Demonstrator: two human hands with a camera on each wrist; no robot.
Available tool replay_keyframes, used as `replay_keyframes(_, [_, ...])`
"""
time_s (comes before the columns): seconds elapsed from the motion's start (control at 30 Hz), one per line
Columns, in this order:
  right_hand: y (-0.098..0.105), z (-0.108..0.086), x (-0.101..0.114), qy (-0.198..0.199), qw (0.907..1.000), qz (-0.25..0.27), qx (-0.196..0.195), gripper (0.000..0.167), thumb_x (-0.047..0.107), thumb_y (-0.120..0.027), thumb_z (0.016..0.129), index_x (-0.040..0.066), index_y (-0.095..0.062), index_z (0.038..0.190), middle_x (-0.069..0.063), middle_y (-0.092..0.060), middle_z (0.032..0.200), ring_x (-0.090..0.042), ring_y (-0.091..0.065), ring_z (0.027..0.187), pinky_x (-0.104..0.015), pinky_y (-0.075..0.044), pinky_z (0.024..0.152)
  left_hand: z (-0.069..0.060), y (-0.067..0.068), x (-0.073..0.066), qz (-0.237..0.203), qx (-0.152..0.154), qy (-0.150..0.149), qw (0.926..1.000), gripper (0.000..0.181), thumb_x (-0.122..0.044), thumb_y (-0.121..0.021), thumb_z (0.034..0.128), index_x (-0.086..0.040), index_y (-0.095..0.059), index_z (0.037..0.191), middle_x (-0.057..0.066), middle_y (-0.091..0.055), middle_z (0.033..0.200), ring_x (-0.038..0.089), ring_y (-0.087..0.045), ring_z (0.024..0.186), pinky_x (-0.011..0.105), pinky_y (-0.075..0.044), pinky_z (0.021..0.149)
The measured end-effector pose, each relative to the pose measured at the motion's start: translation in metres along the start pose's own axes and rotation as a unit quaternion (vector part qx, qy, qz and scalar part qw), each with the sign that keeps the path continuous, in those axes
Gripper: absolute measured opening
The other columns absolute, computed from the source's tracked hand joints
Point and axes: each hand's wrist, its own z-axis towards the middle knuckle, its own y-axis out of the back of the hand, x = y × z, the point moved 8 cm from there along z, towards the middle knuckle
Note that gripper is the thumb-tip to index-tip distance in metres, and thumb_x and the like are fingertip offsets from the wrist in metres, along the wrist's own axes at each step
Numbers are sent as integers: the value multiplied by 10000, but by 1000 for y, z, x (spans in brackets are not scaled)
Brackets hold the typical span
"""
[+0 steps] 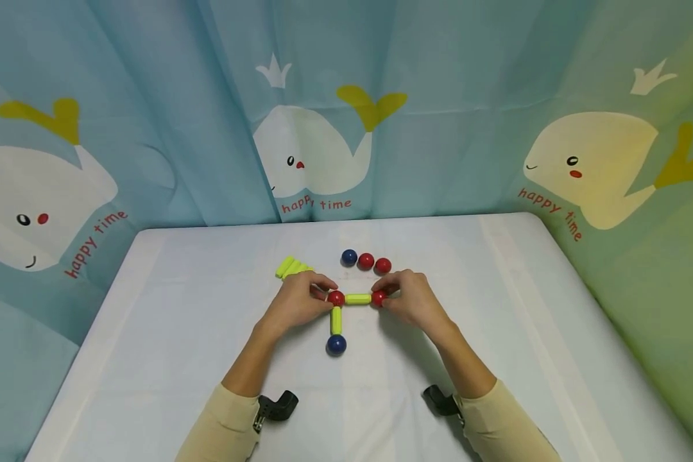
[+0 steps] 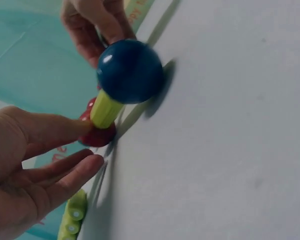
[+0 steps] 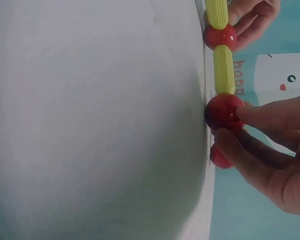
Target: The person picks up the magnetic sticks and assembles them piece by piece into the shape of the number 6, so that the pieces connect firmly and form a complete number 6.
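Note:
My left hand (image 1: 301,299) holds a red ball (image 1: 335,298) at the corner of an L-shaped piece, thumb and fingertips on either side of it. From that ball a yellow-green rod (image 1: 336,319) runs toward me to a dark blue ball (image 1: 336,345). A second yellow-green rod (image 1: 358,299) reaches right to another red ball (image 1: 378,298). My right hand (image 1: 414,300) pinches this end ball between thumb and fingers; the right wrist view shows the red ball (image 3: 225,112) touching the rod's end (image 3: 224,70).
Behind the hands, one blue ball (image 1: 349,258) and two red balls (image 1: 366,261) sit in a row. Several yellow-green rods (image 1: 291,266) lie side by side beyond the left hand. A whale-print curtain (image 1: 439,160) hangs behind the white table (image 1: 167,333).

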Motion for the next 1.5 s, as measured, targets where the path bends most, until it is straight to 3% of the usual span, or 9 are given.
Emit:
replay_keyframes(0.1, [0, 0, -1, -59, 10000, -21, 13, 227, 6, -753, 869, 97, -805, 1070, -51, -781, 970, -289, -642, 1019, -407, -547, 841, 1, 11, 4, 175, -243, -112, 9995, 299, -14, -814, 819, -127, -791, 1094, 27, -718, 1010, 141, -626, 839, 310, -547, 773])
replay_keyframes(0.27, [1, -2, -2, -57, 10000, -45, -10, 226, 1, -759, 854, 93, -808, 1054, -47, -783, 954, -277, -650, 1001, -445, -536, 886, 1, 33, 9, 662, -991, -260, 9925, 256, 1, -814, 818, -58, -773, 1064, 94, -656, 935, 188, -577, 811, 323, -511, 760])
replay_keyframes(0.47, [0, -2, -3, -81, 10000, 8, 14, 236, -13, -753, 856, 87, -804, 1064, -52, -775, 964, -275, -644, 989, -426, -550, 870, 3, 42, 11, 1022, -1461, -133, 9839, 217, -45, -810, 849, -48, -760, 1060, 107, -641, 924, 233, -582, 842, 365, -518, 779])
replay_keyframes(0.77, [0, -2, -2, -58, 10000, -24, 23, 222, -6, -764, 862, 91, -803, 1058, -45, -774, 959, -262, -653, 976, -445, -549, 905, 9, 33, 9, 1373, -1445, -30, 9799, 219, -54, -814, 864, -52, -759, 1076, 103, -643, 945, 234, -593, 849, 360, -544, 778])
replay_keyframes(1.2, [-1, 0, 2, 28, 10000, -58, 57, 224, -5, -760, 869, 92, -801, 1067, -37, -770, 961, -236, -655, 952, -439, -563, 911, 10, 27, 9, 1515, -1473, 86, 9774, 302, -54, -852, 839, -63, -744, 1121, 99, -635, 964, 230, -593, 835, 385, -562, 781])
replay_keyframes(1.5, [-2, 0, 2, 32, 10000, -33, 29, 215, -2, -762, 868, 96, -801, 1056, -30, -766, 944, -235, -648, 942, -439, -554, 907, 9, 25, 6, 1678, -1525, 189, 9738, 317, 16, -767, 860, -68, -745, 1165, 135, -671, 1041, 275, -642, 928, 419, -590, 842])
